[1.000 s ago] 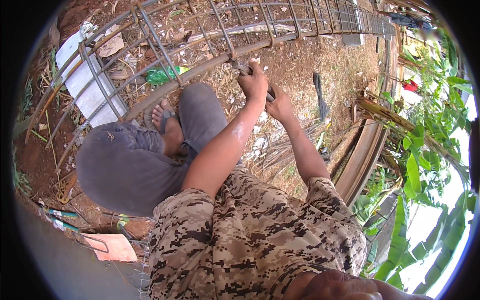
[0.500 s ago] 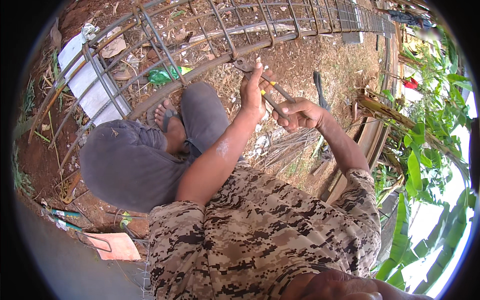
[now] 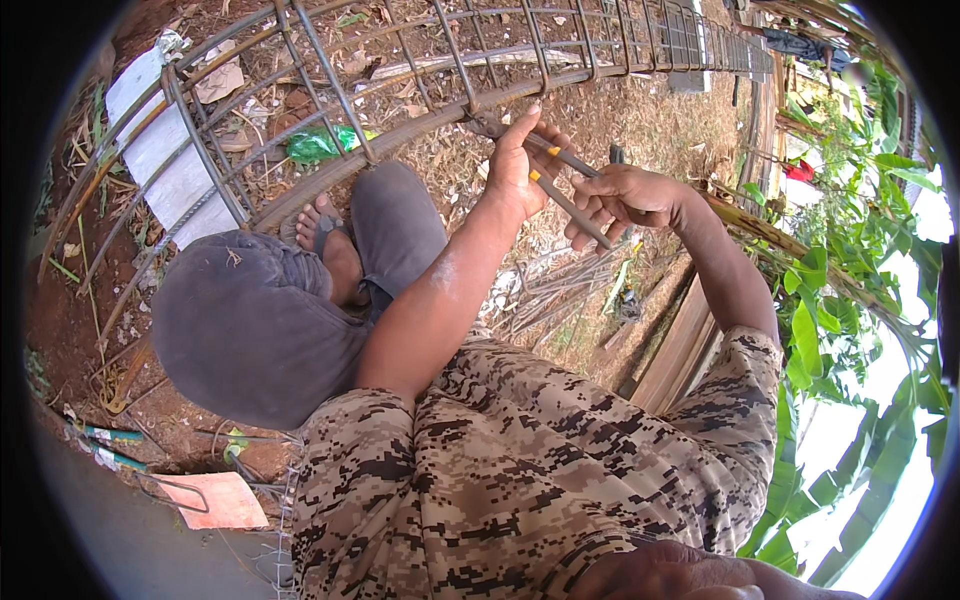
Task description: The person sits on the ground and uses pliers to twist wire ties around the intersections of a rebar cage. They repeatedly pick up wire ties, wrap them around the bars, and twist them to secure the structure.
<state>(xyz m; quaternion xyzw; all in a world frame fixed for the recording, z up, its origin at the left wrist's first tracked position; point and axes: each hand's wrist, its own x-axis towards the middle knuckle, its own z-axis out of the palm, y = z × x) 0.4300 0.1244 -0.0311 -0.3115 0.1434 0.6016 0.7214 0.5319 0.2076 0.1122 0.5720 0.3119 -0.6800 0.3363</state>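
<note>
Up against the rebar cage (image 3: 420, 100), both hands were on a pair of long-handled pincers (image 3: 560, 180) whose head sat right at one of the cage's long bars. Left hand (image 3: 520, 165) had its grip wrapped around one handle, thumb pointing up toward the bar. Right hand (image 3: 625, 200) had its fingers curled loosely round the other handle, so the two handles stood a bit apart. Below the cage, a sandalled foot (image 3: 325, 240) rested on the dirt, and a green plastic bag (image 3: 320, 143) lay under the bars.
</note>
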